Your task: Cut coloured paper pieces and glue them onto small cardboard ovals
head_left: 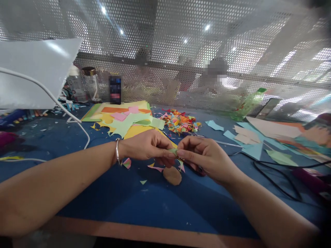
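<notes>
A small piece of light green paper [173, 151] is pinched between my two hands above the blue table. My left hand [147, 146], with a silver bangle at the wrist, grips its left side between thumb and fingers. On its right side, the thumb and forefinger of my right hand [204, 153] are closed. Just beneath them a roundish brown paper piece [172, 176] lies flat. Something dark is partly hidden under my right hand; I cannot make out what it is. Small pink and green scraps [127, 163] lie around.
Behind my hands are stacked coloured sheets [124, 124] and a heap of colourful paper bits [181, 121]. A phone [114, 90] stands at the back near a lidded bottle [91, 84]. White cable [51, 96] runs at left, black cable [274, 186] at right. A green bottle [249, 103] leans by the perforated screen.
</notes>
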`<action>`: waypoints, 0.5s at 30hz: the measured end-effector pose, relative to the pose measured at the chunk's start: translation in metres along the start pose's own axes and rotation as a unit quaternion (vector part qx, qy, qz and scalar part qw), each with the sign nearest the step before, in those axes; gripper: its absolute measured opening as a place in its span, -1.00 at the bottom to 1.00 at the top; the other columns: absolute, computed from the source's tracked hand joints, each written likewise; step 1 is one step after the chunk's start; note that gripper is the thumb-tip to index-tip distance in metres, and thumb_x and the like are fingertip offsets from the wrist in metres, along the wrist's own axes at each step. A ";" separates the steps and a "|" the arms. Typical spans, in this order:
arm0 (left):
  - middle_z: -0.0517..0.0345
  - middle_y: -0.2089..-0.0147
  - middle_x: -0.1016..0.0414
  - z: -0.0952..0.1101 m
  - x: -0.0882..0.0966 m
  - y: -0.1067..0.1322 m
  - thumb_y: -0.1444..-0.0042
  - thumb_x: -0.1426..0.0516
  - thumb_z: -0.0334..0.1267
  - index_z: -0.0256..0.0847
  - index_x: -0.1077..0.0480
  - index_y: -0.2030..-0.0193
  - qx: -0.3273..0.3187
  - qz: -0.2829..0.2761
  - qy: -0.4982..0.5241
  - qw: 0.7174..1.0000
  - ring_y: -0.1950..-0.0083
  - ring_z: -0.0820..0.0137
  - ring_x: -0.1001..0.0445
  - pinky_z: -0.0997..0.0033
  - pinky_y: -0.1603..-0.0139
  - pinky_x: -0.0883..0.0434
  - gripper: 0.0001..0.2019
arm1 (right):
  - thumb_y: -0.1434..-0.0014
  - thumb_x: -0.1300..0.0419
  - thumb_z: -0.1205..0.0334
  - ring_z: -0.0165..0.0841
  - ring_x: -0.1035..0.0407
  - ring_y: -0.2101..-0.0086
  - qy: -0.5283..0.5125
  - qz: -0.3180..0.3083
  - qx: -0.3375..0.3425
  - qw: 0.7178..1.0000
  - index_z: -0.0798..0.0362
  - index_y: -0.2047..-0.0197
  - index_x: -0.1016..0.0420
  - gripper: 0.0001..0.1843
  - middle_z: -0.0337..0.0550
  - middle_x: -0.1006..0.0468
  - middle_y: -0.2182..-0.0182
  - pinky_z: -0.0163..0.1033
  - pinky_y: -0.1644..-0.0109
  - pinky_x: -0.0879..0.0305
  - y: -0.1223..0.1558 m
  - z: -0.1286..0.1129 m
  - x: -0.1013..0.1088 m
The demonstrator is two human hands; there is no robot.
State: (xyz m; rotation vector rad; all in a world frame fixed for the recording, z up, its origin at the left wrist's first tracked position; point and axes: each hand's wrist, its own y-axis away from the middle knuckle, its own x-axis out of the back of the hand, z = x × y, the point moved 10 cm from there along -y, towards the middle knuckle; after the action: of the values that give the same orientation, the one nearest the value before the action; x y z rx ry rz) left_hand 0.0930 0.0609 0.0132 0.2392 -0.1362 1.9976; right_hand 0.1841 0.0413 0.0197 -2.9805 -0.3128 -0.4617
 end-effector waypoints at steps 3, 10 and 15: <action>0.05 0.32 -0.63 0.003 0.000 0.001 -0.15 -0.22 0.00 -0.24 -0.54 0.28 0.010 -0.028 -0.024 0.999 0.31 0.39 -0.60 0.45 0.25 -0.50 -0.70 | -0.04 -0.37 -0.11 -0.59 -0.07 0.73 -0.002 -0.004 -0.005 1.000 0.10 0.36 -0.44 -0.58 -0.39 -0.31 0.66 -0.41 0.73 0.06 0.001 0.001 -0.001; 0.14 0.40 -0.58 0.030 0.047 0.009 -0.17 -0.19 -0.19 -0.24 -0.55 0.33 -0.008 0.086 -0.336 0.938 0.40 0.46 -0.48 0.50 0.37 -0.30 -0.82 | -0.07 -0.32 -0.12 -0.53 -0.13 0.74 0.038 0.058 -0.002 0.998 0.08 0.35 -0.45 -0.59 -0.36 -0.33 0.72 -0.40 0.71 -0.01 -0.003 0.005 0.016; 0.13 0.31 -0.60 0.031 0.068 0.014 -0.09 -0.21 -0.28 -0.21 -0.58 0.27 0.042 0.138 -0.419 0.896 0.35 0.43 -0.46 0.47 0.32 -0.24 -0.88 | -0.09 -0.29 -0.04 -0.50 -0.20 0.69 0.132 0.053 0.008 0.990 0.08 0.38 -0.48 -0.68 -0.32 -0.38 0.67 -0.38 0.66 -0.08 -0.009 0.009 0.012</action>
State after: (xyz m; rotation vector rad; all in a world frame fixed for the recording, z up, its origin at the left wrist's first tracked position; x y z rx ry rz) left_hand 0.0552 0.1087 0.0596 1.1897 -0.6620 2.0498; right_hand 0.1953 0.0537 0.0157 -2.8544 -0.1312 -0.8247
